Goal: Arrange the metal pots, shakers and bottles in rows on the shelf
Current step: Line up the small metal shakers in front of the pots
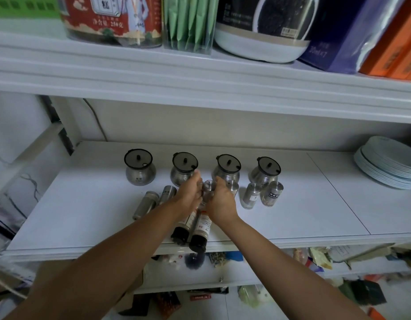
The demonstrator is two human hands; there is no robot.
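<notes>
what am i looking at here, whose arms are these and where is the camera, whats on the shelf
No machine here: a person wears one camera on the head, looking down at their own arms. On the white shelf are four metal pots at the back, with shakers in front and two dark-capped bottles near the edge. Plates are stacked at right. The right hand grips one shaker; the left hand touches it, its grip blurred.
</notes>
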